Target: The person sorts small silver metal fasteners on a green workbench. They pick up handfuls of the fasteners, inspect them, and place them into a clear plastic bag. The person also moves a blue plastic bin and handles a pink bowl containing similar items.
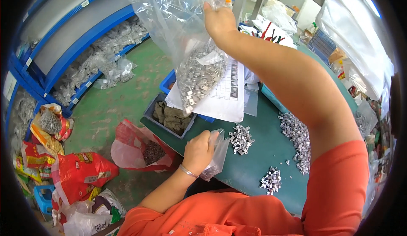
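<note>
My right hand (221,23) is raised at the top, its fingers closed on the upper part of a large transparent plastic bag (161,11). Small metal clips (201,73) fill the lower end of that bag, which hangs in front of a printed sheet (229,104). Lower down, my left hand (198,153) grips a smaller transparent bag (219,155) at the table's near left edge. Some dark small pieces lie in the bottom of this smaller bag. A pile of metal clips (241,139) rests on the green table (250,168), just right of my left hand.
More clip piles (295,138) (271,180) lie on the table. A grey bin with cloth (169,116) stands at the table's left edge. Beyond it are an open red-and-white sack (135,147), red sacks (82,172) on the floor and blue shelving (80,11) holding bagged parts.
</note>
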`<action>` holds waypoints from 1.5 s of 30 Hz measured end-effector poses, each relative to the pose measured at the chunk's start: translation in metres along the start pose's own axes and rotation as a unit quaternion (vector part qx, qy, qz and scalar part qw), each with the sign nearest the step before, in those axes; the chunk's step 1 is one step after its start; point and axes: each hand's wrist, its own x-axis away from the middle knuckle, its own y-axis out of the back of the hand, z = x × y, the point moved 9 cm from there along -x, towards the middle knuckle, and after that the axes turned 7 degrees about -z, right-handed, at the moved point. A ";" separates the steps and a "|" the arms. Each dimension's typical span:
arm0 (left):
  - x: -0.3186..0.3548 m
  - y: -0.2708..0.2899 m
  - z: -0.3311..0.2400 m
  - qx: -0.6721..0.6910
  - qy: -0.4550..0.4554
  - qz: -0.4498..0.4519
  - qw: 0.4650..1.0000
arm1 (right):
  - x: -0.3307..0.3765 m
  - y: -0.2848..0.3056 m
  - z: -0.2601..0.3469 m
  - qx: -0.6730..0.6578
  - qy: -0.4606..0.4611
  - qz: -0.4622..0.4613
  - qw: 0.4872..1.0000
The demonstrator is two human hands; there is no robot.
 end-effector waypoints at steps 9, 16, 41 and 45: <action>-0.002 -0.010 0.008 0.001 0.022 0.035 0.999 | -0.010 0.073 0.011 0.144 0.024 0.030 0.989; -0.017 -0.030 0.030 0.153 0.104 0.157 0.970 | 0.063 0.235 0.027 0.177 0.027 -0.146 0.973; -0.042 -0.014 0.163 0.281 0.402 -0.008 0.871 | 0.335 0.627 -0.090 0.078 -0.156 -0.542 0.822; -0.042 -0.015 0.138 0.326 0.385 -0.023 0.863 | 0.316 0.700 -0.137 -0.012 -0.139 -0.519 0.843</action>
